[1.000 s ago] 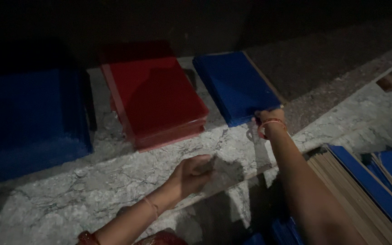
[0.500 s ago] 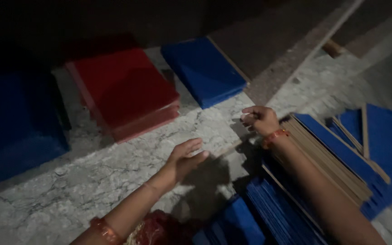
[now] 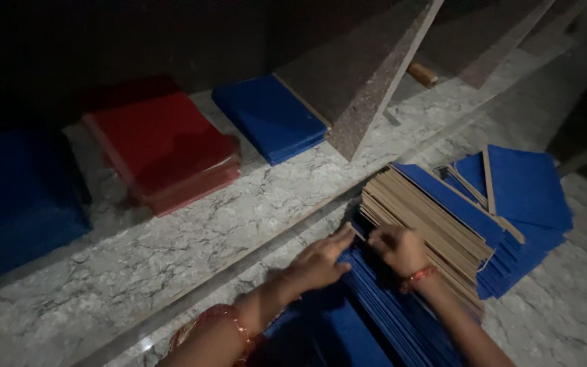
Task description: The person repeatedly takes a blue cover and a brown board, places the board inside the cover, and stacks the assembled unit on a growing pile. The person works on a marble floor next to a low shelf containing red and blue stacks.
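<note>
Dim marble shelf (image 3: 191,238) ahead of me, grey-veined, with a darker stone divider (image 3: 368,88) standing on it. Light is poor; edges read better than surfaces.

Both hands are low in view, close together on the leaning row of blue boards (image 3: 436,217), which stand on edge and show tan backs. My left hand (image 3: 321,261) lies flat, fingers extended, pressing on the blue faces just left of the grip. My right hand (image 3: 399,248) is curled over the near end of the tan edges, fingers bent as if pinching a few boards; how many are caught I cannot tell, the fingertips are hidden in shadow. A red bangle sits on that wrist.

Beyond the grip and well apart, up on the shelf: a small blue stack (image 3: 270,115) against the divider, a red stack (image 3: 161,149) to its left, a larger blue mass (image 3: 15,197) farther left still. Right of the grip, loose blue boards (image 3: 524,183) are fanned behind the row.

Judgement on handling: keep the flat hand steady as a brace so the row does not slide, separate with the curled fingers at the corner only, and lift the boards square so their edges do not scrape.
</note>
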